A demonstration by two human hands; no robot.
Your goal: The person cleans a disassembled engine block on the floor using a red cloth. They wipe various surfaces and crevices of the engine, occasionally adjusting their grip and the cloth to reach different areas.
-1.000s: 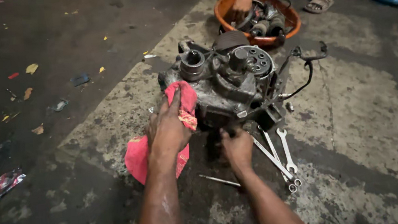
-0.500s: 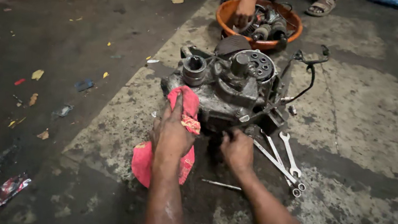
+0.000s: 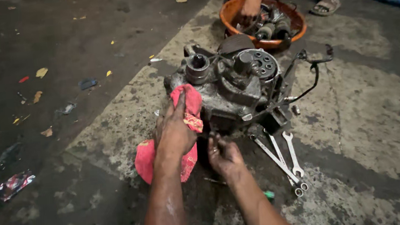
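Centrally, one left hand (image 3: 175, 131) presses flat on one red rag (image 3: 186, 110) against one engine (image 3: 236, 87); the right hand (image 3: 224, 155), half-curled and empty, touches its lower edge beside three spanners (image 3: 281, 156), open floor at right.

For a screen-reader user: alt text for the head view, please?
A left hand presses a pink rag on a greasy engine block on the floor; the right hand touches its base, beside spanners.
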